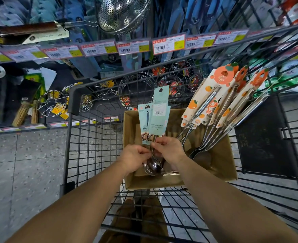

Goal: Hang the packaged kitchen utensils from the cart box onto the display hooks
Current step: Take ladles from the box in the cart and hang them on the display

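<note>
A brown cardboard box (221,155) stands in the black wire cart (92,137). Over the box, both my hands grip the metal handles of a small bunch of ladles with teal backing cards (157,114); their steel bowls (152,166) hang just below my fingers. My left hand (136,158) holds the handles from the left, my right hand (169,149) from the right. Several more utensils with cream and orange fruit-print cards (220,97) lean out of the box to the right.
The display rack rises behind the cart, with a row of price tags (167,43) on its rail and blue-carded utensils hanging above. A steel strainer (121,14) hangs at top centre. Wire steamer racks (53,102) fill the lower shelf. Speckled floor lies to the left.
</note>
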